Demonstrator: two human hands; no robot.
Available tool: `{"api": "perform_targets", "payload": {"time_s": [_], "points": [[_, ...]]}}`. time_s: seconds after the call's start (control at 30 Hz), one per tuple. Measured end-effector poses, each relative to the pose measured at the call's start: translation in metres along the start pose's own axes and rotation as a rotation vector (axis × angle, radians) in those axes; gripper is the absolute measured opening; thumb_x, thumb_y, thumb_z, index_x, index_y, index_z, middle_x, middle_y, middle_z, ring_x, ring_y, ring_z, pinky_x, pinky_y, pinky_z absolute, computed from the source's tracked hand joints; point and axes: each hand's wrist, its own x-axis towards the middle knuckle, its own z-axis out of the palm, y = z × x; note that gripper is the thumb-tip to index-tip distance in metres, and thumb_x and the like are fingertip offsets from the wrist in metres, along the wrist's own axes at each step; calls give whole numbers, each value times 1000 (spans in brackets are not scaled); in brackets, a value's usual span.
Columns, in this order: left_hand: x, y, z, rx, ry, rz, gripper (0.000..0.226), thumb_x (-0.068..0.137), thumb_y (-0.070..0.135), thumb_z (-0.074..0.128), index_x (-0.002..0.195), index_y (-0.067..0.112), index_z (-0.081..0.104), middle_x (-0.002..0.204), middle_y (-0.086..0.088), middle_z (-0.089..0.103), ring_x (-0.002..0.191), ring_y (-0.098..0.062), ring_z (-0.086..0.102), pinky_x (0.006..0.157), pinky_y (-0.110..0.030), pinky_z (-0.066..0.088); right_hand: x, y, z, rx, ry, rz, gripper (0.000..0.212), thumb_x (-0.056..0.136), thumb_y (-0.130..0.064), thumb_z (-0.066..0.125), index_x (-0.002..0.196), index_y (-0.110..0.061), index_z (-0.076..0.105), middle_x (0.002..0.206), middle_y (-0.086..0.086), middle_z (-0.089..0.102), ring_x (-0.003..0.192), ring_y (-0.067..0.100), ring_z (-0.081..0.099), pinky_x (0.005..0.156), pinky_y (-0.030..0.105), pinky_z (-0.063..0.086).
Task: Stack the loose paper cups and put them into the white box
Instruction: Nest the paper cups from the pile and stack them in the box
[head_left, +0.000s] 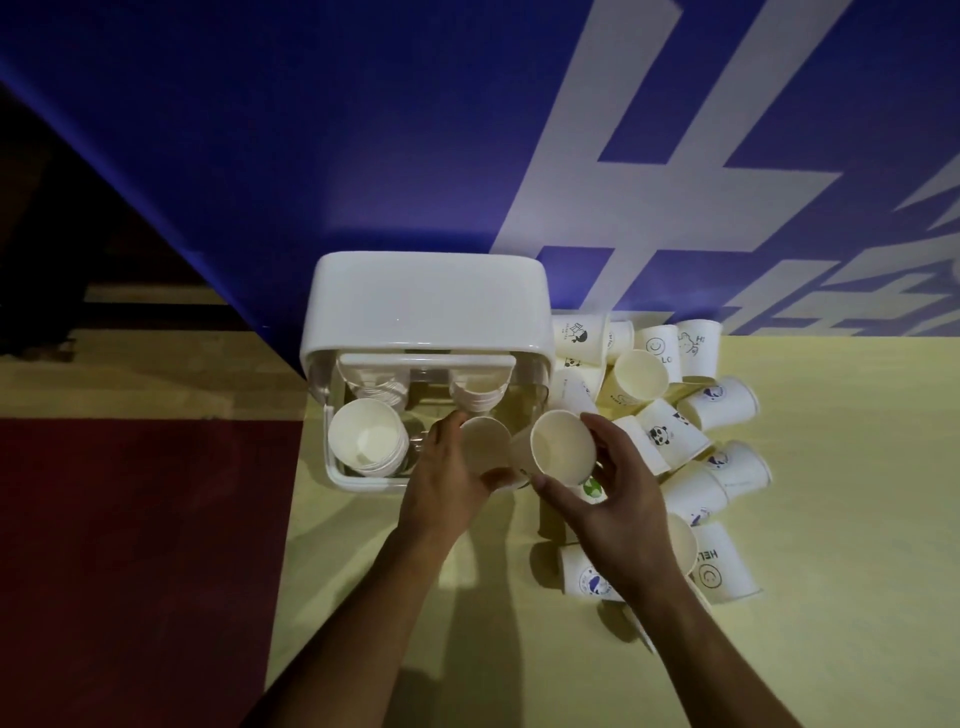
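Observation:
The white box (332, 457) stands open on the pale table, its lid (426, 306) tipped up at the back. Inside it are three stacks of paper cups (369, 441). My left hand (447, 473) grips a cup (485, 441) at the box's right front corner. My right hand (618, 483) holds another cup (563, 444), mouth towards me, right beside the first. Several loose printed cups (670, 431) lie in a heap to the right of the box.
The pale yellow table (831, 597) ends at a left edge near the box, with dark red floor (130, 545) beyond. A blue wall with white lettering (597, 156) rises behind the box. More cups (722, 566) lie near my right forearm.

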Motion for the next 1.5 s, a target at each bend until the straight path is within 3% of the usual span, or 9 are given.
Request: {"api": "perform_targets", "payload": {"time_s": [0.13, 0.23, 0.4, 0.47, 0.6, 0.8, 1.13, 1.33, 1.5], "points": [[-9, -5, -13, -63, -2, 44, 77, 89, 22, 76, 153, 23, 34, 146, -1, 50, 133, -21, 49, 103, -28, 40, 13, -2, 21, 4, 4, -32, 69, 73, -30, 94, 132, -30, 59, 126, -18, 65, 118, 2, 62, 97, 24, 53], [-16, -8, -21, -242, 57, -22, 56, 100, 14, 58, 152, 24, 42, 145, 2, 55, 134, -17, 52, 111, -35, 43, 19, -3, 39, -58, -27, -99, 67, 72, -33, 94, 129, -36, 57, 122, -24, 64, 115, 1, 62, 94, 19, 52], [-19, 10, -32, -392, 104, -49, 38, 110, 30, 40, 144, 22, 54, 128, 10, 60, 111, 11, 56, 85, 2, 35, 21, 6, 54, -134, -76, -141, 65, 73, -27, 93, 122, -42, 54, 114, -28, 63, 107, -3, 61, 86, 9, 46], [-17, 14, -32, -378, 89, -31, 35, 109, 29, 40, 139, 24, 57, 119, 10, 62, 98, 21, 55, 79, 1, 38, 23, 11, 59, -163, -87, -133, 62, 73, -31, 93, 123, -36, 58, 113, -23, 65, 105, -3, 62, 84, 9, 45], [-11, 7, -25, -305, 74, -14, 36, 108, 27, 41, 139, 24, 58, 124, 1, 68, 112, -11, 64, 94, -22, 49, 29, 21, 68, -184, -106, -117, 65, 73, -39, 91, 129, -31, 59, 117, -15, 68, 108, 6, 65, 88, 26, 54], [-3, -5, -13, -84, 46, 40, 37, 106, 11, 43, 140, 17, 57, 131, -4, 66, 116, -24, 62, 98, -26, 45, 32, 35, 78, -264, -86, -110, 73, 71, -46, 86, 134, -23, 60, 125, -8, 68, 112, 11, 64, 93, 33, 53], [4, -13, -8, -44, 23, 22, 37, 105, 18, 46, 140, 21, 59, 129, -5, 68, 117, -25, 60, 100, -39, 48, 33, 41, 85, -410, -59, -87, 80, 69, -41, 92, 137, -12, 60, 131, 4, 66, 111, 25, 65, 91, 38, 55], [-7, -6, -14, -22, 38, 50, 45, 106, 24, 46, 151, 18, 46, 144, -5, 59, 129, -25, 56, 106, -38, 45, 24, 35, 77, -392, -59, -113, 87, 74, -50, 86, 143, -9, 55, 140, 7, 63, 122, 24, 62, 99, 33, 53], [-51, 34, -33, -101, 176, 281, 41, 104, 26, 53, 144, 20, 51, 141, 2, 59, 128, -13, 55, 101, -23, 46, 0, 15, 22, -360, 28, -122, 52, 91, -35, 78, 136, -14, 64, 128, -1, 70, 115, 14, 65, 97, 27, 53]]}}
